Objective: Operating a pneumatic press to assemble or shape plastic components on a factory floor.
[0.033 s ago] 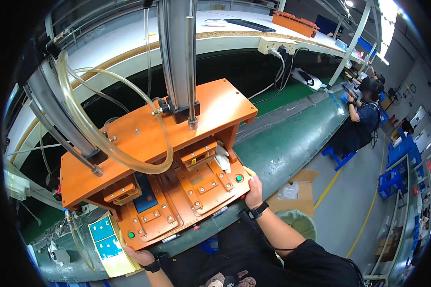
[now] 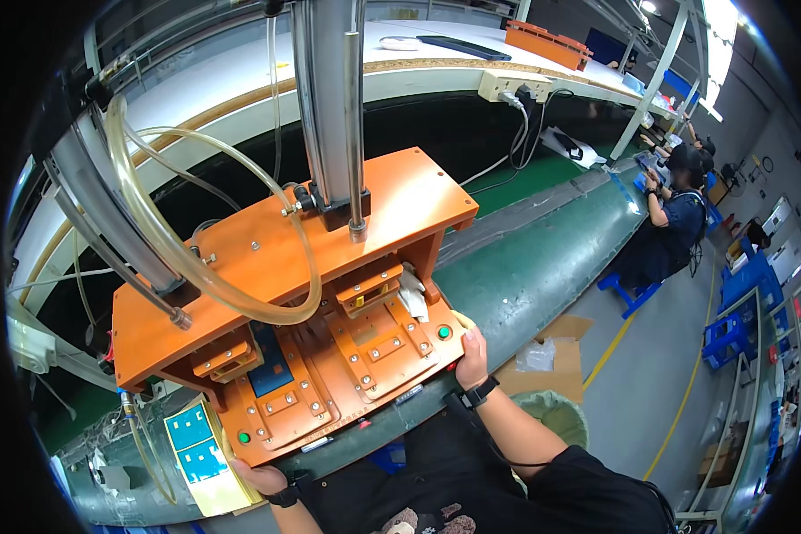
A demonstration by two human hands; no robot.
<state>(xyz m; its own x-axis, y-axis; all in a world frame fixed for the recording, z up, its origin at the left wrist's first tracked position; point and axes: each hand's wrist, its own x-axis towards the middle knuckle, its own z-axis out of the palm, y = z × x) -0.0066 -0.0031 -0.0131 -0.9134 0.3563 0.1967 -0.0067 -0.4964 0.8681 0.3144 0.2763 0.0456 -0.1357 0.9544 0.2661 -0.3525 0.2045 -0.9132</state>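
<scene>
Matt orange press fixture (image 2: 267, 258), clear glossy plastic tubing (image 2: 165, 240).

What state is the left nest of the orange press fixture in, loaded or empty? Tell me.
Loaded: a dark blue flat part lies in the left nest of the orange press fixture, under the raised top plate.

Left hand (image 2: 260, 478) fingers hidden (under fixture (image 2: 347, 356))
</scene>
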